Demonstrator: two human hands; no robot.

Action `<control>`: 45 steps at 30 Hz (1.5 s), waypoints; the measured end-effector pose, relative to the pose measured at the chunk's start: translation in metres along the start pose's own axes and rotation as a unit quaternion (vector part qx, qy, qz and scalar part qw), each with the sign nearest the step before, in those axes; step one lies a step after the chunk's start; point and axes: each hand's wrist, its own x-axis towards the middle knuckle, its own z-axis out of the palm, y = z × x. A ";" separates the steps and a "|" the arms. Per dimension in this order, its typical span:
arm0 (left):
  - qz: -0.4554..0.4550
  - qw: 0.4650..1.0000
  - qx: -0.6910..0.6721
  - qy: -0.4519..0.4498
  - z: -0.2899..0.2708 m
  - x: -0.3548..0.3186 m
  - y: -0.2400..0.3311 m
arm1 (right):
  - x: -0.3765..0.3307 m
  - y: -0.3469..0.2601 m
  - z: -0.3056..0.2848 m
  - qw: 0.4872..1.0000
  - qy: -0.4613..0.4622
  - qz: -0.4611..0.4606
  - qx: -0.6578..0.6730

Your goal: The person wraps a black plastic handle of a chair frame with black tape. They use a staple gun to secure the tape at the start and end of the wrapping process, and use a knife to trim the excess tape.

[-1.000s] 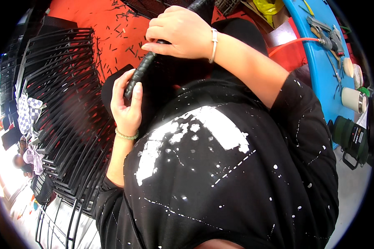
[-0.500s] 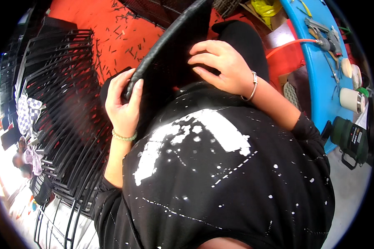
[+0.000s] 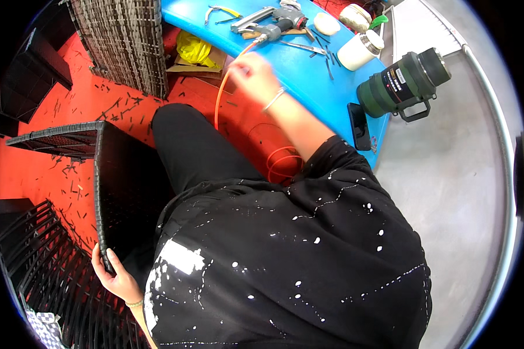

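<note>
My left hand is closed on the near edge of a black woven wicker piece, fingers on one side and thumb on the other. The piece stands beside my left leg, its wrapped rim bending at a far corner. Off to the right, my right hand is over the edge of the blue table, smeared by motion, so its fingers are unclear. It is close to an orange air hose that leads to a grey air-powered gun on the table.
Pliers, a white cup, a phone and a large green flask are on the table. Black metal frames stack at lower left. A brown woven panel stands ahead; dark scraps litter the red floor.
My view has swung right toward the table. My right hand has left the wicker piece's side and reached out toward the hose and table. The left hand still grips the wicker edge.
</note>
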 end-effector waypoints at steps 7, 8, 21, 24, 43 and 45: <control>-0.022 1.000 0.013 0.015 -0.005 -0.005 0.000 | 0.021 0.181 -0.078 0.943 -0.013 0.257 -0.211; -0.027 0.999 0.022 0.018 -0.008 -0.006 0.001 | 0.023 0.203 -0.082 0.940 -0.017 0.236 -0.246; -0.038 0.997 -0.054 0.041 0.000 -0.007 0.030 | 0.066 0.478 -0.162 0.845 -0.221 0.149 -0.463; -0.051 0.996 -0.066 0.040 -0.002 -0.013 0.013 | 0.095 0.478 -0.190 0.850 -0.270 0.161 -0.423; -0.057 0.988 -0.142 0.035 -0.007 -0.020 0.013 | 0.043 0.049 -0.048 0.987 -0.151 -0.026 -0.038; -0.055 0.989 -0.138 0.023 -0.008 -0.027 0.018 | 0.036 -0.076 -0.022 0.949 -0.223 -0.223 -0.020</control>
